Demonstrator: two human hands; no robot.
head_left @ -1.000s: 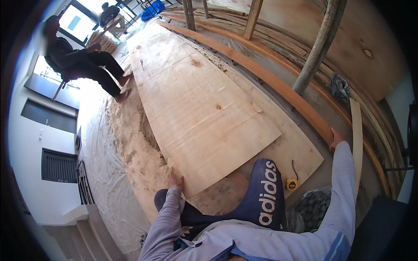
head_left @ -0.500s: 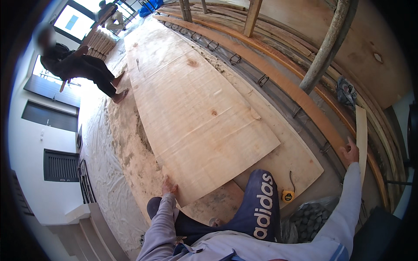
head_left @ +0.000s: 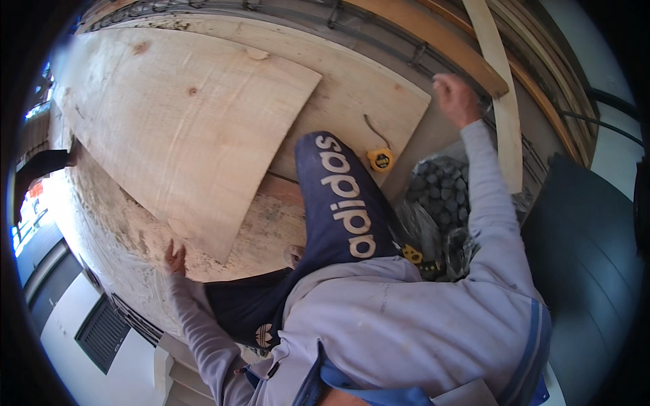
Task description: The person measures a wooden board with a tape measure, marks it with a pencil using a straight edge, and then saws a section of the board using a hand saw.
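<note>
A large pale plywood sheet (head_left: 203,122) lies over another plywood sheet (head_left: 369,95), in front of my bent knees. Close to the upper sheet's near left corner is my left hand (head_left: 175,258), open with its fingers apart. My right hand (head_left: 458,101) is raised out to the right, beside the end of an orange-brown timber beam (head_left: 433,37). Its fingers are curled in and somewhat blurred, with nothing visible in them. On the lower sheet's near edge sits a yellow tape measure (head_left: 380,160), a short dark strip sticking out from it.
A clear plastic bag of dark grey lumps (head_left: 439,186) rests by my right thigh. A narrow pale wood strip (head_left: 508,128) lies across the timbers at right, next to a dark panel (head_left: 586,237). Plastic sheeting (head_left: 88,216) covers the floor at left.
My view has swung right and down. The left hand has come off the plywood sheet's edge, its fingers spreading. The right hand has moved away from the pale strip, and its fingers have curled.
</note>
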